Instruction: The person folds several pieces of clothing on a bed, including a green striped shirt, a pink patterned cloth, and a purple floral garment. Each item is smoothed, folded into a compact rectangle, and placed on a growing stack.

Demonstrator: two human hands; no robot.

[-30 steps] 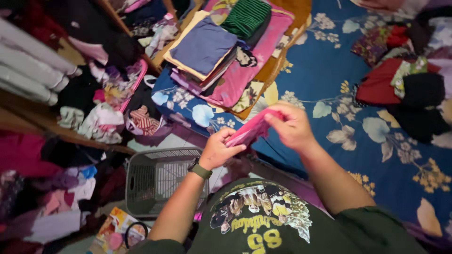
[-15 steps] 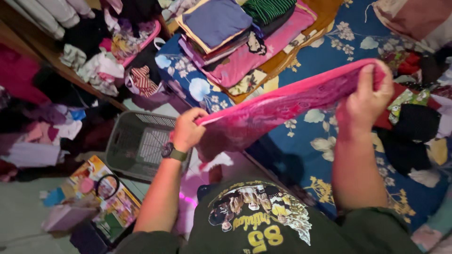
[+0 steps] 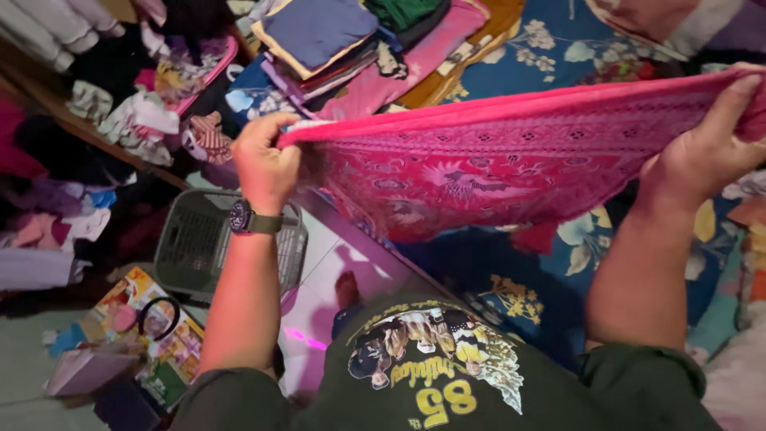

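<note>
Head view has the bright pink patterned cloth (image 3: pixel 511 160) now stretched wide and flat between both hands, where a second ago it was bunched into a small wad, so it's opened out and the woven print shows. Left hand (image 3: pixel 265 164) has its grip clamped on one top corner, right hand (image 3: pixel 706 152) pinches the other corner. Thin, soft fabric, sagging in the middle, hanging over the blue floral bedsheet (image 3: pixel 550 56). Behind it sits a stack of folded clothes (image 3: pixel 335 40), and a grey plastic laundry basket (image 3: pixel 195 247) is down on the floor by the left wrist.
</note>
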